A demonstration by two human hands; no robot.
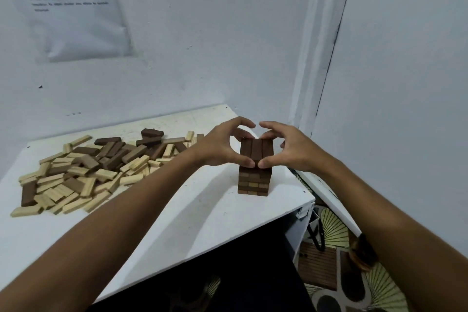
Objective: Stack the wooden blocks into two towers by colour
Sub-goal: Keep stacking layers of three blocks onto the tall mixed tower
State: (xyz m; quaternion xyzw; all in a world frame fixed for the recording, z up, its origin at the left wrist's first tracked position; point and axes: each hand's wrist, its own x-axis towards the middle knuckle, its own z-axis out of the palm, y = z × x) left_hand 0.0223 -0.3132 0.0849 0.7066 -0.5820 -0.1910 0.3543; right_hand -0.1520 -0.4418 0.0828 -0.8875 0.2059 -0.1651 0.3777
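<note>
Where the white worktop (192, 210) narrows toward its right corner, a dark block tower (254, 180) stands upright, several layers high, with a top layer (256, 149) of three dark blocks laid side by side. The left hand (220, 145) and right hand (293, 147) bracket that top layer from opposite sides; each grip is curled partly closed, thumb tips pressed against the near end of the layer and fingertips (244, 135) touching its far end, so both hands have hold of the layer between them. The loose block pile (88, 172), mixed light and dark pieces, lies well apart on the left half of the worktop. No light-coloured tower is standing. A printed sheet (73, 7) hangs on the wall behind the pile.
</note>
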